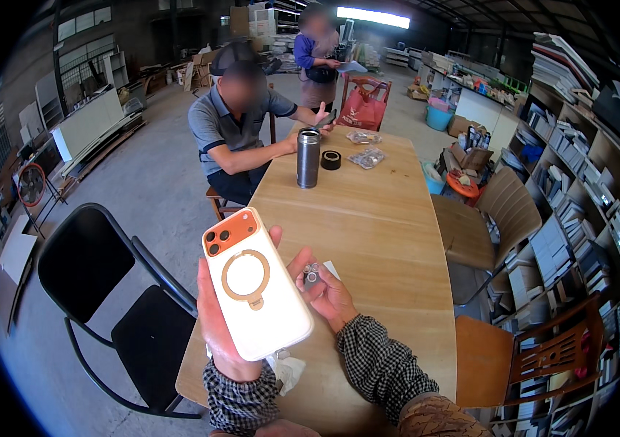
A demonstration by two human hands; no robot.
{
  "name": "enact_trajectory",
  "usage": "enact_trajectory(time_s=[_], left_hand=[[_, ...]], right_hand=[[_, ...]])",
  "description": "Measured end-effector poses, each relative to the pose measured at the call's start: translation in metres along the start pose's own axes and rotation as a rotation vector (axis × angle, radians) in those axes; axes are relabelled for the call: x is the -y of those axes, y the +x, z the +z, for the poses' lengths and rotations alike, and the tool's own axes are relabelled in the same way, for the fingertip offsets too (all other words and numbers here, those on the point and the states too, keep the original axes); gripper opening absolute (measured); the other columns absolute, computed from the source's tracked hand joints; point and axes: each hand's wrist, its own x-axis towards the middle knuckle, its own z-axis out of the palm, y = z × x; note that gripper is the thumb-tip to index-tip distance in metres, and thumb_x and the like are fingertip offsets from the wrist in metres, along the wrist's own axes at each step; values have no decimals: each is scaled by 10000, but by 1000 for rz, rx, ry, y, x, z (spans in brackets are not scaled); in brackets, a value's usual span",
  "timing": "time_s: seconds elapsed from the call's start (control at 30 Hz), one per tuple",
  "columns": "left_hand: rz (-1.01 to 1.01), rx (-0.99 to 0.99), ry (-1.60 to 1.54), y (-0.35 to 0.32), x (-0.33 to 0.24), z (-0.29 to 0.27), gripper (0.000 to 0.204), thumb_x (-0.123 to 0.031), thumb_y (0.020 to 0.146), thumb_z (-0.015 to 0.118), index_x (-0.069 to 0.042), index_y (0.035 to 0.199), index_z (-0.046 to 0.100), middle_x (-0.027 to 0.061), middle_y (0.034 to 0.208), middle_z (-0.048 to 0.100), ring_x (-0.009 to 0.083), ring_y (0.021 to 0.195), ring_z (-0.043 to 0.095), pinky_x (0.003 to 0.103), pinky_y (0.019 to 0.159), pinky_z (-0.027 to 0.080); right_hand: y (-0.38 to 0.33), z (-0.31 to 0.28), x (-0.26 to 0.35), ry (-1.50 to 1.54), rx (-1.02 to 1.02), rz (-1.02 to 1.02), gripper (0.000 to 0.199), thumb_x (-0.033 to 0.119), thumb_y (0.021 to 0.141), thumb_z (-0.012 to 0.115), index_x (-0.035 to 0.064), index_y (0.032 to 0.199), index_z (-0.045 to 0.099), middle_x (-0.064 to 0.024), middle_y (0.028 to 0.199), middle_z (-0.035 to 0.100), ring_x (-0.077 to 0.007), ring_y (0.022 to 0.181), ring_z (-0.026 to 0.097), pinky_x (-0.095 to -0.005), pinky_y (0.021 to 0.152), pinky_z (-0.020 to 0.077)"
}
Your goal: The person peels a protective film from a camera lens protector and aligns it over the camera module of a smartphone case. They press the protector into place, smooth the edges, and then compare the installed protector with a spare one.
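Observation:
My left hand (pixel 216 328) is wrapped round a phone (pixel 277 324) in a white case, held up over the near end of the table with its back showing. An orange camera panel with three dark lenses tops it, and a copper-coloured ring with a small tab sits at the middle of the case. Beside it, my right hand (pixel 335 300) pinches a small piece with three round rings (pixel 311 272), perhaps a lens protector. A white slip (pixel 331 269) shows behind those fingers. Crumpled white paper or film (pixel 290 373) lies under my left wrist.
On the wooden table (pixel 368 233) stand a grey steel flask (pixel 308 160) and a round black lid (pixel 331 160), near clear plastic packets (pixel 368 157). A seated person (pixel 241 124) holds a phone across the table; another stands behind. Chairs (pixel 153 342) flank it, with crammed shelves (pixel 557 197) at right.

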Motion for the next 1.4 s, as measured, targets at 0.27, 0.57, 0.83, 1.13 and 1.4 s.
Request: enact_trajectory(time_s=[0.27,0.57,0.83,1.13,1.4], left_hand=[[-42,78,-192,-2,-2,1,675,-610,946,194,-227,1501,173,122,1540,200,498,1345,238,739,979,233],[-24,55,-99,-5,-3,5,767,-685,907,246,-215,1504,144,228,1516,182,484,1276,364,642,845,414],[-43,73,-102,-5,-1,8,734,-655,925,252,-209,1500,159,222,1498,236,471,1176,474,592,779,453],[-60,99,-84,-4,0,5,714,-637,934,251,-209,1499,166,224,1492,254,487,1191,457,632,821,437],[-139,88,-183,-4,3,7,665,-614,946,221,-231,1490,215,225,1489,265,498,1195,447,640,846,422]], right_hand=[[0,6,0,21,17,7,366,126,904,605,21,1223,458,-146,1036,593,-286,1010,583,-384,876,508],[0,9,-2,32,-23,17,372,117,900,607,29,1231,461,-156,1053,594,-291,1028,582,-393,897,505],[-1,11,0,18,-2,14,369,115,902,601,26,1231,461,-159,1048,595,-295,1021,584,-395,890,508],[-2,15,-1,19,-24,13,351,112,911,589,26,1227,460,-156,1041,596,-288,1019,586,-392,888,508],[-2,11,-1,5,-27,21,397,143,904,610,27,1247,448,-166,1071,600,-282,1027,587,-386,903,496]])
